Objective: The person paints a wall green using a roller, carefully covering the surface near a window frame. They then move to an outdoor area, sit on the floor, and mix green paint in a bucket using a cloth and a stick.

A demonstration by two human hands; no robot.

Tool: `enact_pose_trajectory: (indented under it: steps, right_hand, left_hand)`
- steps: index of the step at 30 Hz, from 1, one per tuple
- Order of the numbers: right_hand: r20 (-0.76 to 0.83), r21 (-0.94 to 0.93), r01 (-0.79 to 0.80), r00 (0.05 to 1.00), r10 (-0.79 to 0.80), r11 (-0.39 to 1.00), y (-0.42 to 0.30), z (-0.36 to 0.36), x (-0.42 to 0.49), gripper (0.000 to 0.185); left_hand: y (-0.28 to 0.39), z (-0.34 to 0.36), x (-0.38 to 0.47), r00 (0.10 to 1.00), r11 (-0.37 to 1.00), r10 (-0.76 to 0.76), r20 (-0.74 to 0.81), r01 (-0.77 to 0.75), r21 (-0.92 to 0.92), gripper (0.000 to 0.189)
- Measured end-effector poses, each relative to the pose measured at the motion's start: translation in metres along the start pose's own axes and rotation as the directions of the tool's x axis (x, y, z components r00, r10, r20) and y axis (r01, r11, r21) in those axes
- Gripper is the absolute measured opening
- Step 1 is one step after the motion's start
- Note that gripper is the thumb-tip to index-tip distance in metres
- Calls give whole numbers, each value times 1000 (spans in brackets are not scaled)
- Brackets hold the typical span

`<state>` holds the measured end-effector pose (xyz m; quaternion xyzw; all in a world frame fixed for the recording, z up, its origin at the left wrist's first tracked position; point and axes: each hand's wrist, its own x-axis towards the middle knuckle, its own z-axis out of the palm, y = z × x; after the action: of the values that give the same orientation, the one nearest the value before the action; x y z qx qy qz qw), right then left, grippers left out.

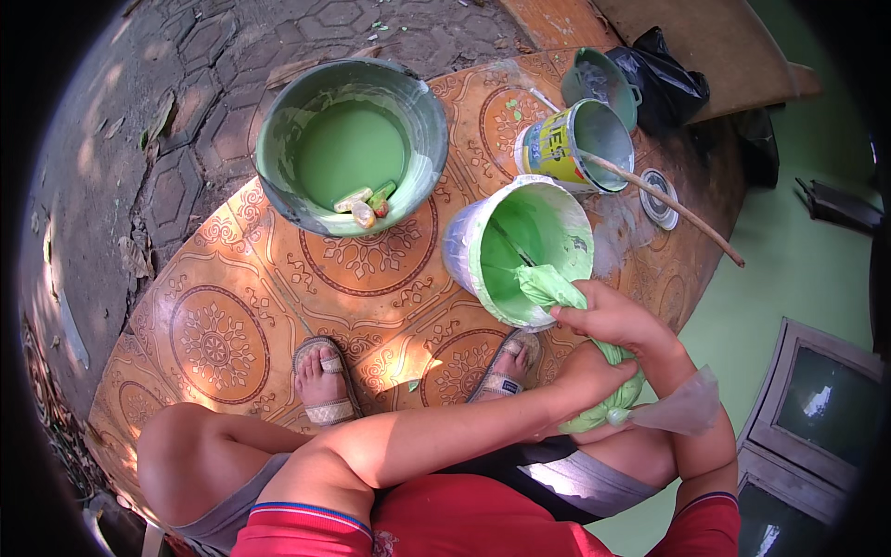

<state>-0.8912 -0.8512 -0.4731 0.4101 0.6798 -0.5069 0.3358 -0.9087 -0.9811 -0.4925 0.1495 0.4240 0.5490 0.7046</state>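
Note:
Both my hands are closed around a long plastic bag (546, 284) smeared and filled with light green paint. My right hand (612, 317) grips it near the upper end, just past the rim of a white paint bucket (487, 278). Lower down, my left hand (592, 376) clasps the bulging part, close to a knot with a clear plastic tail (679, 407). The bag's crumpled end hangs over the bucket, and a thin strand of paint seems to run from it. Green paint (511, 237) lies inside the bucket, where a dark stick (511, 244) leans.
A wide basin (278, 174) of green liquid, with brushes (365, 202) on its inner slope, stands at the left. Behind the bucket are a yellow-labelled pail (546, 150) with a wooden stick (675, 205), a round lid (658, 198), a green tub (626, 104) and a black plastic bag (658, 76).

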Motion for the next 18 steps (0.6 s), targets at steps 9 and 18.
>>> enact_pose_trajectory:
  steps: [9, 18]
  right_hand:
    - [-104, -86, -13, 995, 4, 996, 1, 1, 4, 26]
    - [-120, 87, -76, 989, 86, 993, -4, 1, 5, 23]
  left_hand:
    - [-6, 1, 5, 1000, 999, 22, -4, -22, 31, 51]
    - [-9, 2, 9, 999, 998, 51, 9, -51, 32, 47]
